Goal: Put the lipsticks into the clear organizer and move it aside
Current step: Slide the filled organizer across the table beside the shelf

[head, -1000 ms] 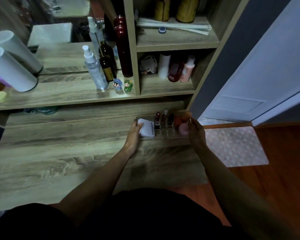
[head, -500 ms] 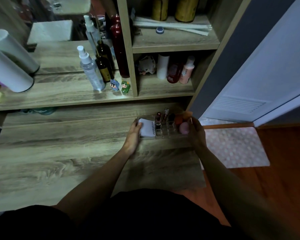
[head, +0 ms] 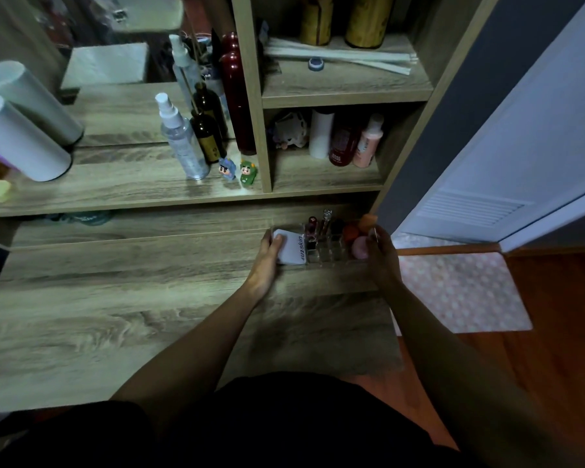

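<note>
The left hand (head: 267, 256) is clamped on the left end of the clear organizer (head: 321, 251), fingers against a white compact (head: 291, 248) lying in it. The lipsticks (head: 313, 231) already stand upright in the middle slots, with pink and orange sponges (head: 358, 236) at the right end. The right hand (head: 380, 255) grips that end. The organizer sits at the back right of the table (head: 115, 315) — so loading looks done and the moving-aside step is in hand. Next: keep it level so nothing tips.
</note>
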